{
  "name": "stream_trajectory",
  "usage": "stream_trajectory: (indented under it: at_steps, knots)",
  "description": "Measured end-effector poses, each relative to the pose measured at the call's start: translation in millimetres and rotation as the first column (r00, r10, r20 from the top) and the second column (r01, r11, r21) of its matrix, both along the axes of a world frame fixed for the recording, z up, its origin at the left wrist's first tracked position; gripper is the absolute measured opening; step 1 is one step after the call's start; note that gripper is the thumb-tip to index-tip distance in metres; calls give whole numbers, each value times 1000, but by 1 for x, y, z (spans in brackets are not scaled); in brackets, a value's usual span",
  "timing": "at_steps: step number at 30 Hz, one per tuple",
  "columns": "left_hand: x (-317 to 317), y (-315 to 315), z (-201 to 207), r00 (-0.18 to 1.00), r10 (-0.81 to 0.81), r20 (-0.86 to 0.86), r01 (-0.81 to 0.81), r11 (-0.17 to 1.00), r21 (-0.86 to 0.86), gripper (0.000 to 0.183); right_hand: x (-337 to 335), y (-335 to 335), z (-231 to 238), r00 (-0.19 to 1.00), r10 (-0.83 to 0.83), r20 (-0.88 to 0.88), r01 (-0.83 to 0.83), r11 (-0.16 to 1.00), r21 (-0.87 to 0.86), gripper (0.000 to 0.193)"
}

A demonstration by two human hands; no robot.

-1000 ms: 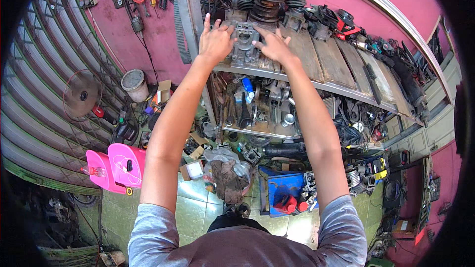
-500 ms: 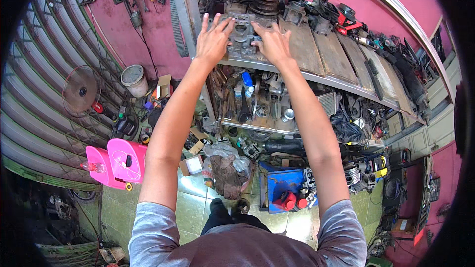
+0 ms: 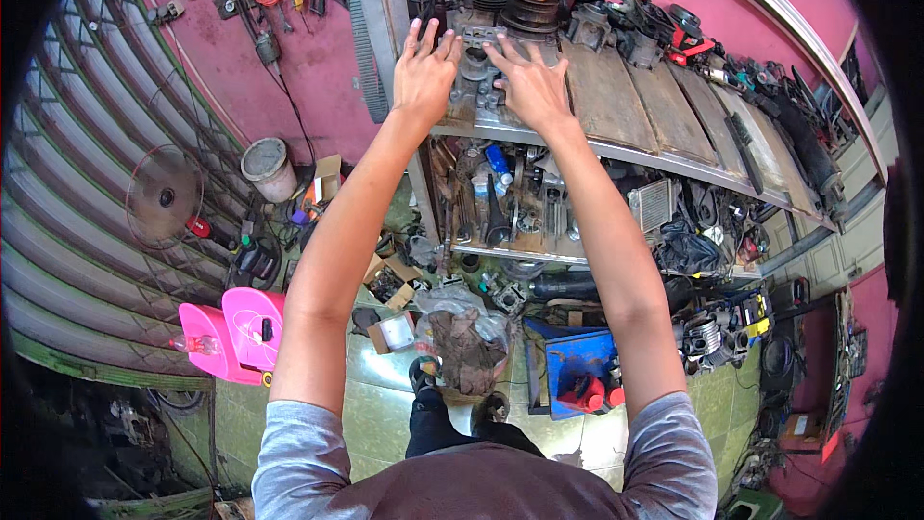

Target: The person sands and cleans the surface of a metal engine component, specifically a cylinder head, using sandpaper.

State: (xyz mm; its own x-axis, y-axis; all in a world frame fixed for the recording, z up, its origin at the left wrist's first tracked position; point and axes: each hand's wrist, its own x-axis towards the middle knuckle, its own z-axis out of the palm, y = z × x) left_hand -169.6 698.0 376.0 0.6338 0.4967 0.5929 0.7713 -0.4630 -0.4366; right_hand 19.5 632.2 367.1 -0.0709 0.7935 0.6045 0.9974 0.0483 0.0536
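Note:
Both my arms reach forward over the top of a metal-framed shelf. My left hand [image 3: 425, 72] is spread with fingers pointing away from me, on the left side of a grey metal engine part [image 3: 474, 65]. Opposite it, my right hand [image 3: 531, 87] is also spread, its fingertips close to the part's right edge. Neither hand is closed around anything, and I cannot tell whether the fingers touch the metal. Just behind the part stands a stack of dark finned cylinders [image 3: 531, 0].
Wooden boards [image 3: 611, 101] top the shelf rightward; an upright metal post [image 3: 378, 0] rises beside my left hand. Tools and parts crowd the lower shelf [image 3: 539, 246]. On the floor are a blue bin [image 3: 568, 356], a dirty rag [image 3: 464, 351] and pink containers [image 3: 252, 323]. A fan [image 3: 166, 197] stands left.
The view has shifted, so the shelf and floor items sit further right and slightly lower. My left foot has moved forward. Both hands stay spread beside the engine part.

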Motion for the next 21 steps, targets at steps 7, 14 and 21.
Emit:
stream_trajectory:
  at_steps: [7,14,21]
  knots:
    - [7,12,1,998,4,63,-2,1000,-20,67,2,15,2,998,-60,36,63,994,-94,65]
    - [14,13,1,998,35,57,-35,999,-7,64,10,25,7,999,-49,3,49,999,-3,68]
    - [18,28,-5,991,37,132,-36,999,-6,70,4,31,16,999,-52,-9,51,996,-70,68]
